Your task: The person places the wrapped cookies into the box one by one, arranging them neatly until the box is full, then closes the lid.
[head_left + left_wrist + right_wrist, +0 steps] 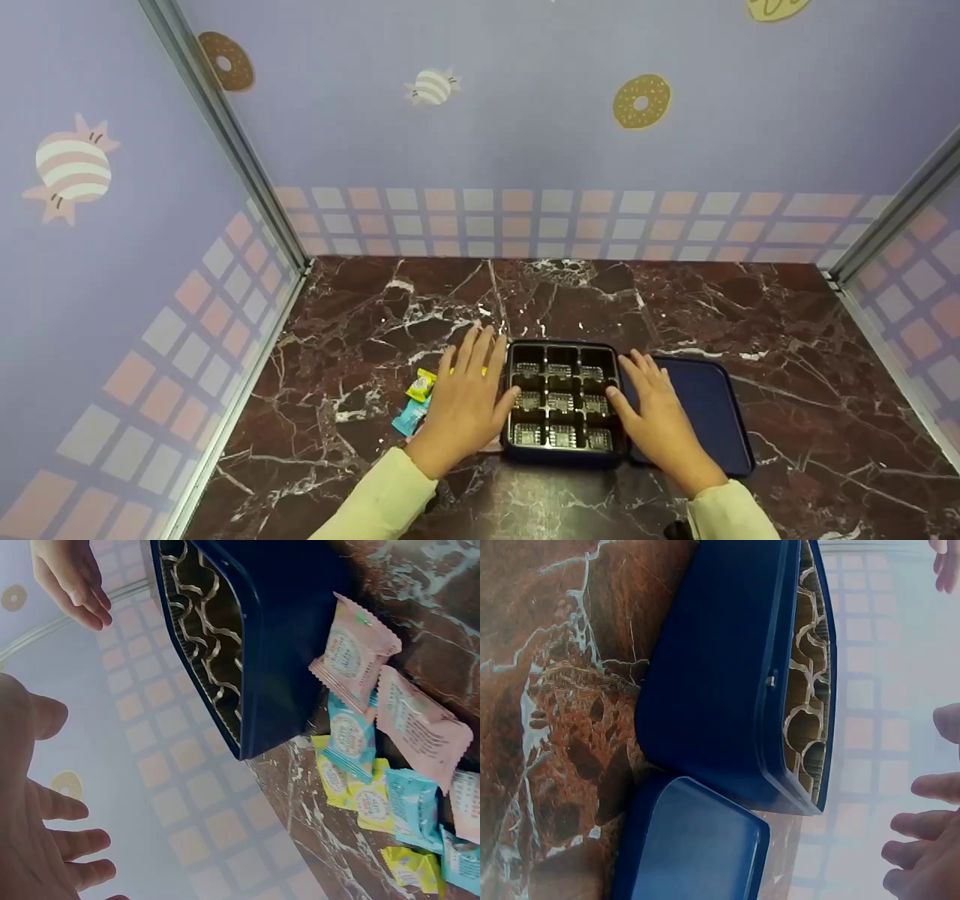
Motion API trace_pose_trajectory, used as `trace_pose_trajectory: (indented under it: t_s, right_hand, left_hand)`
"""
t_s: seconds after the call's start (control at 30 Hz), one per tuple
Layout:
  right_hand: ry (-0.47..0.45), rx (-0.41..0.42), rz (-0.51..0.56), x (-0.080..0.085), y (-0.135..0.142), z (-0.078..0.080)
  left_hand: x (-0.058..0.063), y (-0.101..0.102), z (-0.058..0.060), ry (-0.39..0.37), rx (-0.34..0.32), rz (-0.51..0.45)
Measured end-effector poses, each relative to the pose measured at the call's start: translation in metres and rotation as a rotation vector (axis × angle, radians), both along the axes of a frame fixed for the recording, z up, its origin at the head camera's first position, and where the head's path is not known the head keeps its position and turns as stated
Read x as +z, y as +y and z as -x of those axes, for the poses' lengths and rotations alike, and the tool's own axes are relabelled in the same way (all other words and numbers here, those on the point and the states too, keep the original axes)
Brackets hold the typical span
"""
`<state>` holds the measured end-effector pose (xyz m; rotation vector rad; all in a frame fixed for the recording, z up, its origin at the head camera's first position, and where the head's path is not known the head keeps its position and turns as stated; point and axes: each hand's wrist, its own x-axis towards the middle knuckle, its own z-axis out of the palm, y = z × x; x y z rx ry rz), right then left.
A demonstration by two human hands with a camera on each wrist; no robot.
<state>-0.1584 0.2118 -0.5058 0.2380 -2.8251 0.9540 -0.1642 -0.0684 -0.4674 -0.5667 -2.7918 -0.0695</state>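
A dark blue box (564, 454) with a black plastic tray (560, 381) of several small compartments inside stands between my two hands in the head view. My left hand (466, 397) hovers with straight, spread fingers at the box's left side. On the other side my right hand (660, 416) is spread over the edge of the dark blue lid (712, 412). Both wrist views show the fingers apart from the box walls, holding nothing. Wrapped candies lie left of the box: pink (349, 652), blue (351, 736) and yellow (409, 868), partly hidden under my left hand in the head view.
The dark red marble-patterned table (405, 300) carries everything. A lilac back wall (525, 135) and side panels with metal corner posts (240, 142) enclose it. The lid (697, 840) lies flat close against the box's right side.
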Motion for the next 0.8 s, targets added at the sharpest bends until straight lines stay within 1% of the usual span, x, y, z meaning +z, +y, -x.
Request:
trace_pose_trajectory:
  t_s: [0.13, 0.33, 0.5, 0.63, 0.8]
  right_hand:
    - [-0.005, -0.010, 0.012, -0.002, -0.003, 0.000]
    - [-0.005, -0.046, 0.022, -0.004, -0.006, 0.001]
    - [-0.020, -0.064, 0.026, -0.006, -0.006, 0.000]
    - [-0.038, -0.062, 0.040, -0.008, -0.005, 0.000]
    - [-0.024, -0.052, 0.057, -0.011, -0.006, 0.002]
  left_hand:
    - [-0.007, -0.006, -0.003, 0.023, 0.004, -0.029]
    - [-0.017, -0.014, -0.007, 0.018, 0.021, -0.068]
    - [-0.020, -0.018, -0.007, 0.009, 0.039, -0.083]
    - [-0.023, -0.021, -0.007, 0.009, 0.047, -0.088]
    - [-0.025, -0.027, -0.009, -0.021, 0.061, -0.103]
